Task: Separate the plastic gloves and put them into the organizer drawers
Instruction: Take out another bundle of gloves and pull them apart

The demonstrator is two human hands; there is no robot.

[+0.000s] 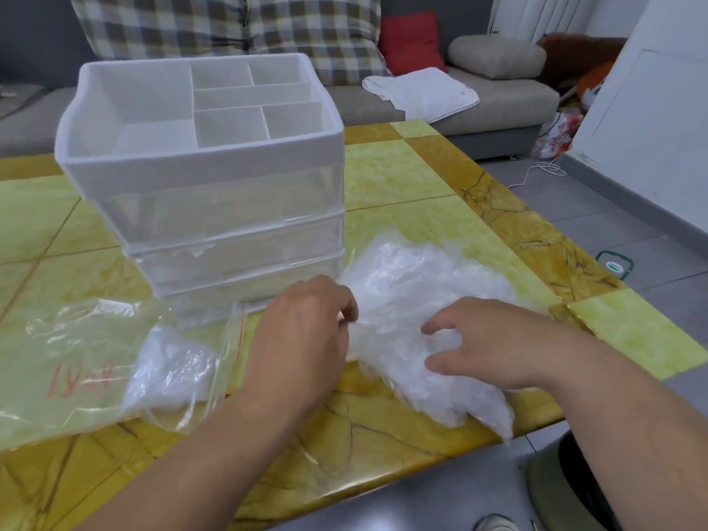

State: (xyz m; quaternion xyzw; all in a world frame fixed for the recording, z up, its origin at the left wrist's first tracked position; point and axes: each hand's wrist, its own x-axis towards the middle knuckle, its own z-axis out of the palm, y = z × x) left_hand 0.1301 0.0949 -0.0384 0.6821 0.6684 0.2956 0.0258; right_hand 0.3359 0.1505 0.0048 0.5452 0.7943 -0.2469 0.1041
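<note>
On the tabletop of glossy yellow-green and amber marble-pattern squares (402, 174), a white translucent plastic organizer (207, 174) stands left of centre. It has an open tray of divided compartments on top and three clear drawers below, all pushed in. Behind the table is a grey sofa (498, 105) with a brown-and-white plaid blanket (230, 24), a red cushion (412, 42), a beige cushion (496, 55) and a crumpled white cloth (421, 93). The floor of grey tiles (613, 208) shows at the right, with a thin white cable (536, 172) trailing across it.

A clear zip-top plastic bag (69, 358) lies flat at the table's left front. It bears red handwriting (82, 377), seen upside down and not legible, and holds a small whitish wad of plastic near its mouth.

The heap of thin, crinkled, milky-clear plastic gloves (413, 285) lies on the table just right of the organizer's base and reaches to the table's near edge. The left hand (302, 335) is at the heap's left edge, its fingers curled and pinching the plastic. The right hand (494, 343) rests on top of the heap, its fingers bent and spread, thumb and forefinger apart, tips pressing into the film.
</note>
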